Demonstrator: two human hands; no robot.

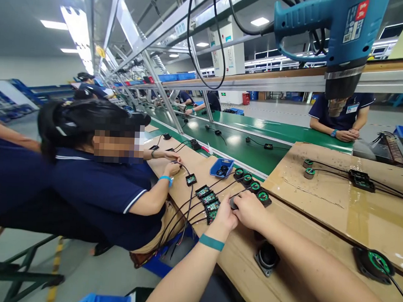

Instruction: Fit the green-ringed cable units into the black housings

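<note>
Above the cardboard-covered bench, my left hand and my right hand meet, fingers closed around a small dark round part. Most of that part is hidden by my fingers. Just beyond my right hand, a row of several round black housings shows green circuit boards inside. To the left of my hands lie several rectangular black boxes with green boards and black cables. A black housing with a square flange sits below my right forearm.
A co-worker sits at left, hands on a cable. A blue bin holds black rings. Overhead hangs a blue power drill. Behind the bench runs a green conveyor. Another flanged housing lies at right.
</note>
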